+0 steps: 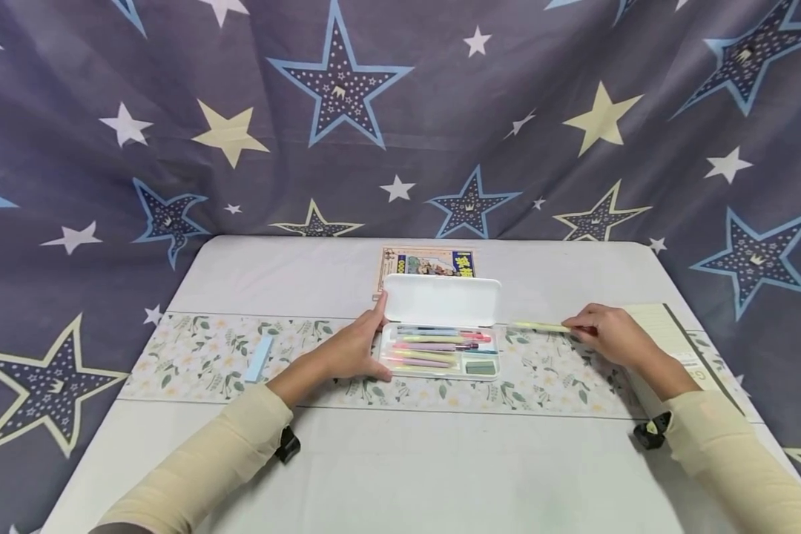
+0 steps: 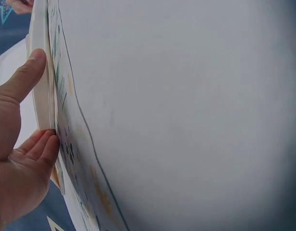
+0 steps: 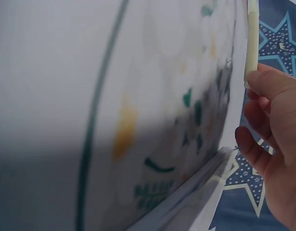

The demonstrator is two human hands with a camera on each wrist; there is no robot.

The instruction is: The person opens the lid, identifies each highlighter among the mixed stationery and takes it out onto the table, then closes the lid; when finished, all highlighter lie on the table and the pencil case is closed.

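A white pencil case (image 1: pixel 440 375) lies with its lid raised on the floral strip. Pens in pink, purple, yellow and blue fill it, beside a small grey-green block (image 1: pixel 480 368) in its right compartment. My left hand (image 1: pixel 355 347) holds the case's left end, thumb at the near corner and fingers toward the hinge; in the left wrist view the thumb and fingertips touch its side wall (image 2: pixel 41 103). To the right of the case, my right hand (image 1: pixel 607 335) pinches a pale yellow pen (image 1: pixel 539 325) by one end. The pen points left toward the case; its gripped end is hidden.
A light blue strip-shaped object (image 1: pixel 259 358) lies left of my left hand. Behind the lid is a printed sheet or booklet (image 1: pixel 391 261). A cream notebook (image 1: pixel 667 334) sits under and beyond my right hand. Star-patterned cloth (image 1: pixel 400 159) hangs behind the white table (image 1: pixel 427 467).
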